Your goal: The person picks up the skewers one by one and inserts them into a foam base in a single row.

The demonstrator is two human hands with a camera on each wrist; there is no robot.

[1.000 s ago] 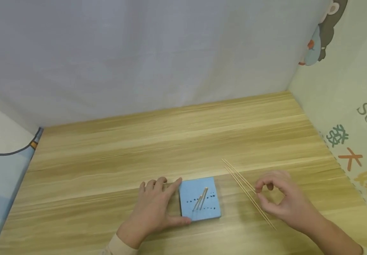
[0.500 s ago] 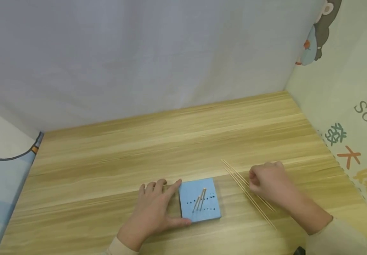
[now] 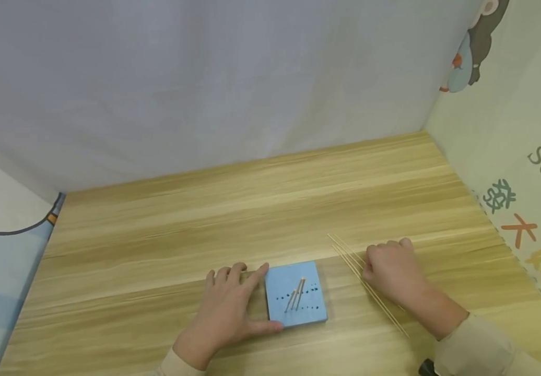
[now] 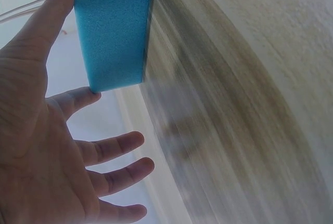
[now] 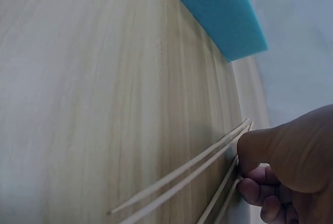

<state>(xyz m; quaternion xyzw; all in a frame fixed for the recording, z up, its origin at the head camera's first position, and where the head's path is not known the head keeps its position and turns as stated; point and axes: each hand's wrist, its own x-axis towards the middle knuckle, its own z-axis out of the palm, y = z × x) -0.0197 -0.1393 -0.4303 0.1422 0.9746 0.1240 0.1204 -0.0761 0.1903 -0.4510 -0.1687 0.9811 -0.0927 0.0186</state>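
Note:
A blue foam block [image 3: 282,277] lies on the table, dotted with small holes and with several short sticks standing tilted in its top. My left hand [image 3: 225,308] holds the block by its left side, thumb at the near corner and index finger at the far corner; the other fingers are spread free, as the left wrist view shows. Right of the block, several long bamboo skewers [image 3: 352,266] lie slantwise. My right hand [image 3: 395,271] is over them, thumb and fingertips pinching a bamboo skewer [image 5: 223,182]; the fingertips are partly hidden in the head view.
The wood-grain table [image 3: 181,224] reaches back to a pale curtain [image 3: 204,89]. A printed wall covering [image 3: 510,146] borders it on the right. A small black object [image 3: 426,367] shows beside the right sleeve.
My right hand has turned palm down and moved slightly left onto the skewers, its fingers closing on one. The left hand and the foam block have stayed in place.

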